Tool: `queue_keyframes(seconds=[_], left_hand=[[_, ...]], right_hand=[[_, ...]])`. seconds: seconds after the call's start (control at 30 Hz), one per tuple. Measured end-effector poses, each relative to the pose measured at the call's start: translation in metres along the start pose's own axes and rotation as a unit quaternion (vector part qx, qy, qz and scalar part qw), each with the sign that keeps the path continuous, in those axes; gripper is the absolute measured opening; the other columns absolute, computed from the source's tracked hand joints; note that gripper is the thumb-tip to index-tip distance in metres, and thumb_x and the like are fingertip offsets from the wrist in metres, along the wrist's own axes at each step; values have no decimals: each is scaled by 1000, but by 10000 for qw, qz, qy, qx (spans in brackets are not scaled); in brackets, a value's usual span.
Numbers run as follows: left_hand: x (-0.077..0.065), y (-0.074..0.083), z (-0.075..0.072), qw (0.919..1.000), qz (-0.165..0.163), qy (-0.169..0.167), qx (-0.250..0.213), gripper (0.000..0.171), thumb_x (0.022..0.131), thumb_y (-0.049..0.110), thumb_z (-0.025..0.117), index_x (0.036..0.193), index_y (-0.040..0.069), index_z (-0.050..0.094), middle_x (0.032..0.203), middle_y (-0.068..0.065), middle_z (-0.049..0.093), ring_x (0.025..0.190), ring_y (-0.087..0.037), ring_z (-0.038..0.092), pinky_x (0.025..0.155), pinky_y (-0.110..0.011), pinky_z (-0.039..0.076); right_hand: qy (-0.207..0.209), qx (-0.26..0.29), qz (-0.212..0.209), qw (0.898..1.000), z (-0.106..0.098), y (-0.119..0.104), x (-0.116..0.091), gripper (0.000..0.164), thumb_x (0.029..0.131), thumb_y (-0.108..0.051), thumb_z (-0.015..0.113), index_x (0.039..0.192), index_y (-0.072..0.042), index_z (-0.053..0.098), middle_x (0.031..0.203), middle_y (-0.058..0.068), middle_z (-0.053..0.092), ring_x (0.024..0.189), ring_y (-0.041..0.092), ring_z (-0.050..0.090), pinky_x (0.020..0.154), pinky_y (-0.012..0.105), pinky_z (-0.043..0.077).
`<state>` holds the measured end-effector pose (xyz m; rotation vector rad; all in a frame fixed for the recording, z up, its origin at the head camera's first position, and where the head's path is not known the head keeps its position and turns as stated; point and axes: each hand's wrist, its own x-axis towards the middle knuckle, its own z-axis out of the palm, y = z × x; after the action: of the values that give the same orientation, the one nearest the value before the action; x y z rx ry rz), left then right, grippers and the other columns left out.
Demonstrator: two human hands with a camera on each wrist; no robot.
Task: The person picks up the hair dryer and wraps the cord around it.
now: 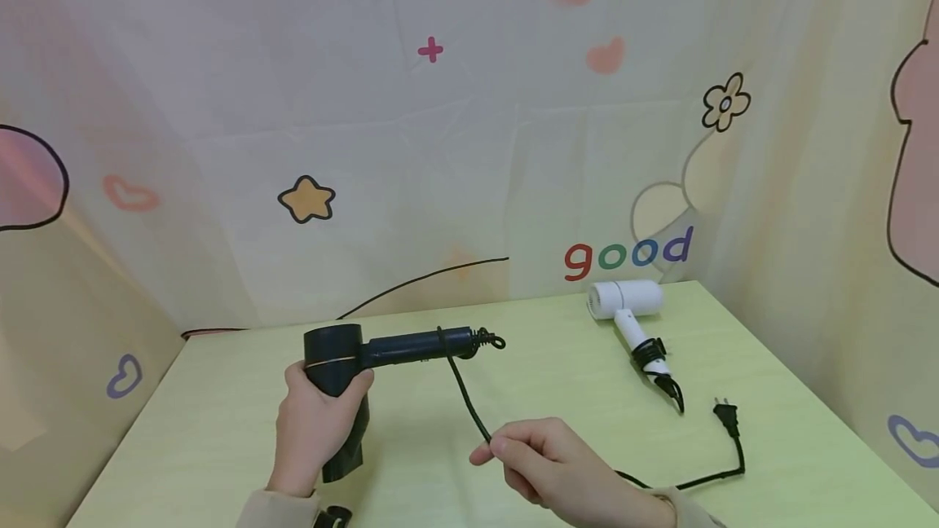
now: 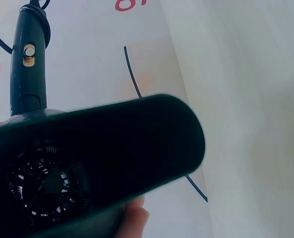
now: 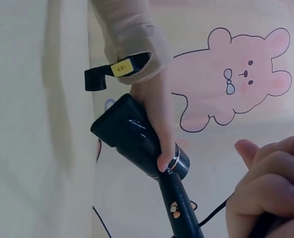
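My left hand (image 1: 315, 426) grips a black hair dryer (image 1: 333, 353) by its barrel, above the table. The dryer's handle (image 1: 411, 347) points right, and its flat nozzle (image 2: 152, 139) faces the left wrist camera. A black power cord (image 1: 468, 398) loops once over the handle near its end. My right hand (image 1: 557, 463) pinches that cord between thumb and fingers, below and right of the handle. The cord runs on behind the right hand to a two-pin plug (image 1: 726, 415) on the table. In the right wrist view, a sliding switch (image 3: 175, 210) shows on the handle.
A white hair dryer (image 1: 627, 298) lies at the back right of the pale green table (image 1: 242, 406), its own black cord (image 1: 651, 355) bundled around the handle. Behind the table hangs a printed curtain (image 1: 440, 153). A strapped camera (image 3: 95, 79) sits on the left wrist.
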<state>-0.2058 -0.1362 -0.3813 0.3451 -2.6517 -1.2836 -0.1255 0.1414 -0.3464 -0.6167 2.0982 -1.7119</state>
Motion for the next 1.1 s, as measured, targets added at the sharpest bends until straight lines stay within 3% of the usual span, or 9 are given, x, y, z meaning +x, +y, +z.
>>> queue_keyframes(seconds=[0.13,0.37,0.6,0.9,1.1], left_hand=[[3,-4,-2,9999,-159,-18,-46,94,80,59,62,136,-5,22,103,-24,57,81,-32,60,57,-29,41],[4,-4,-6,9994,-269,-112,-204,98,80,60,61,139,-7,19,106,-24,55,85,-33,59,58,-28,40],[3,-2,-9,9985,-362,-232,-344,99,81,61,61,139,-8,19,109,-25,54,88,-34,59,60,-30,43],[-4,3,-11,9953,-438,-489,-706,96,81,58,63,137,-7,20,108,-24,54,81,-27,62,62,-33,49],[-9,7,-9,9925,-451,-664,-925,98,80,58,64,139,-6,19,110,-24,53,80,-25,63,63,-35,52]], right_hand=[[-191,318,112,9992,5,9,-3,36,100,-24,45,109,5,65,58,0,41,51,5,38,54,18,34],[-422,446,121,9980,10,30,-2,35,100,-22,45,106,6,65,58,23,30,48,4,33,51,17,32],[-366,406,513,9972,9,51,7,33,98,-24,47,103,1,68,55,-2,38,49,7,34,54,17,34],[-420,334,935,9942,5,75,23,32,99,-23,47,102,2,68,54,-4,42,42,9,25,42,19,23],[-323,356,1459,9881,-1,81,34,31,98,-26,49,103,-2,68,56,-4,43,43,12,22,40,21,20]])
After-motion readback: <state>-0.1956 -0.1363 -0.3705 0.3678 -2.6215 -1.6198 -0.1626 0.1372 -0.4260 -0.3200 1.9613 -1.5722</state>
